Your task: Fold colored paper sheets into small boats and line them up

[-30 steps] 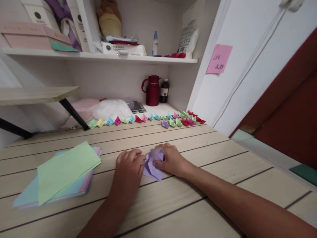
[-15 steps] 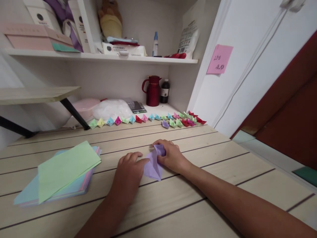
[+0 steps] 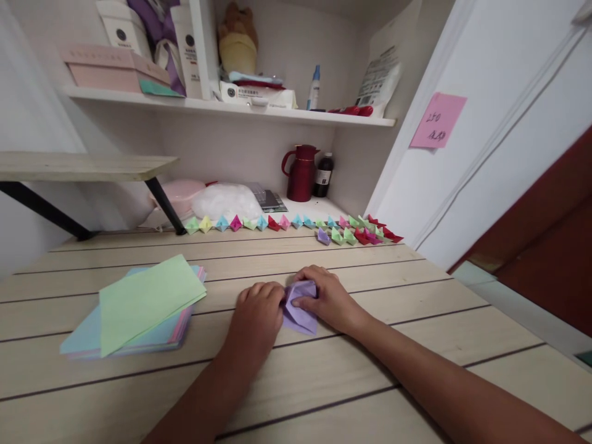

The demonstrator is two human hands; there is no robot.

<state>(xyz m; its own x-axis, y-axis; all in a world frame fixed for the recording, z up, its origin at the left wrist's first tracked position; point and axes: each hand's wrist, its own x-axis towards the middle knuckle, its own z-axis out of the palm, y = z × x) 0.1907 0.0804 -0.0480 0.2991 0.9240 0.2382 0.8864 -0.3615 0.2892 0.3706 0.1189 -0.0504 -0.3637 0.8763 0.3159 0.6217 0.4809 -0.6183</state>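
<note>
A purple sheet of folding paper (image 3: pixel 300 314), partly folded with creases and a raised flap, lies on the table between my hands. My left hand (image 3: pixel 259 308) closes on its left edge, fingers curled and their tips partly hidden. From the right, my right hand (image 3: pixel 326 295) grips the paper, thumb lying over the flap and fingers behind it. Behind my hands, small folded paper boats stand in rows, among them a purple boat (image 3: pixel 323 236) and a yellow boat (image 3: pixel 205 224).
A stack of coloured paper with green sheets (image 3: pixel 148 302) on top lies at the left. A black-legged wooden stand (image 3: pixel 92 166) rises behind it. At the back are a dark red jug (image 3: pixel 301 176), a dark bottle (image 3: pixel 324 176) and a white plastic bag (image 3: pixel 226 202).
The purple paper's upright flap has been pressed down and folded over. My left fingers have curled in onto its left edge. The whole view has shifted, moving things rightward.
</note>
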